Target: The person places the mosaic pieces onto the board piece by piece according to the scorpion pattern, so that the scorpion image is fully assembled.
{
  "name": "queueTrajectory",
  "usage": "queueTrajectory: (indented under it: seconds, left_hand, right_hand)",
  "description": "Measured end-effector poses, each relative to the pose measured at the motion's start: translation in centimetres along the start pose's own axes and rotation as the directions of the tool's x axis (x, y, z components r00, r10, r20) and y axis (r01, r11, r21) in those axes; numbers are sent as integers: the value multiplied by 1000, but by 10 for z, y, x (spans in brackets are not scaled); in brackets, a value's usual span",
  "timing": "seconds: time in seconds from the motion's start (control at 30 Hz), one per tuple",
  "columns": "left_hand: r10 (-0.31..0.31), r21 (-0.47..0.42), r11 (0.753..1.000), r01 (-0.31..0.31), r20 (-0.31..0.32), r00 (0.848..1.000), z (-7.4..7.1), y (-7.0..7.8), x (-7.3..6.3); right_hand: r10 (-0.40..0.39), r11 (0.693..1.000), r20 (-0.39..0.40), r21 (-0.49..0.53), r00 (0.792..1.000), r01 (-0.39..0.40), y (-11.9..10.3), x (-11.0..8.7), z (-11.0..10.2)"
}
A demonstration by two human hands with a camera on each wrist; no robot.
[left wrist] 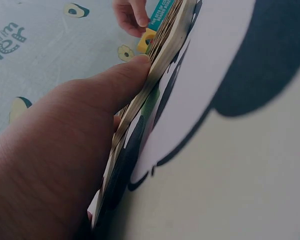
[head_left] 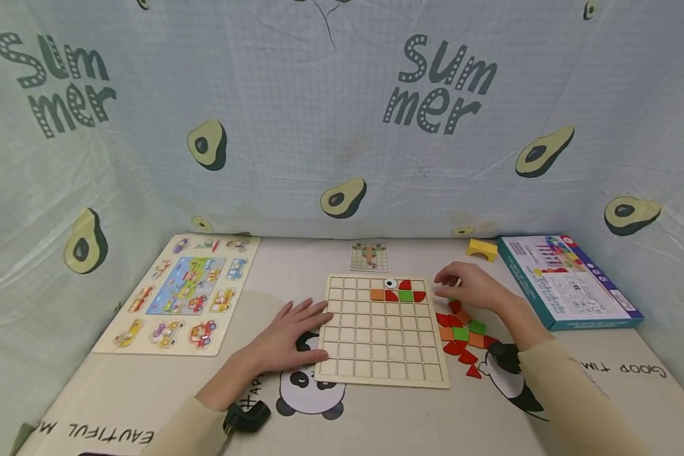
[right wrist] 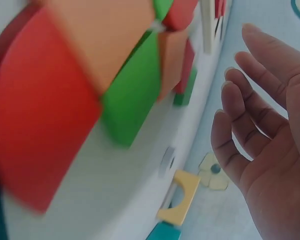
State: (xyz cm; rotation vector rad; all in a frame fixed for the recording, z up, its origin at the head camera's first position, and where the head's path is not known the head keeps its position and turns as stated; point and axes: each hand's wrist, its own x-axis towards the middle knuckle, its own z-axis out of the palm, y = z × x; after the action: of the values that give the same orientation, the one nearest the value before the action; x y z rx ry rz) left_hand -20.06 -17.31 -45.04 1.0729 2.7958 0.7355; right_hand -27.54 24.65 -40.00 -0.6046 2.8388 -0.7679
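Note:
A wooden grid board [head_left: 376,354] lies in the middle of the table. In its upper right cells sit an orange square [head_left: 378,294], a green square [head_left: 406,296], several red rounded pieces [head_left: 418,296] and a white disc with a black dot [head_left: 390,284]. My left hand [head_left: 293,335] rests at the board's left side with fingers spread, its thumb against the edge [left wrist: 172,47] in the left wrist view. Beyond the board's upper right corner hovers my right hand [head_left: 470,288], fingers loosely bent, holding nothing. Below it lies a pile of red, orange and green pieces [head_left: 460,334].
A pattern card [head_left: 369,257] lies behind the board. On the left is a vehicle puzzle [head_left: 236,323]. At the right stand a yellow arch block [head_left: 482,249] and a teal-edged box [head_left: 570,285]. A black object [head_left: 247,417] lies by my left forearm.

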Motion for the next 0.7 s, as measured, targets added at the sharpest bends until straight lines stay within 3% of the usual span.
queueTrajectory:
  seconds: [0.7]
  left_hand:
    - [8,-2,1000,-8,-4,1000,-1,-1,0]
  right_hand:
    - [33,999,29,20,999,-33,20,-20,-8]
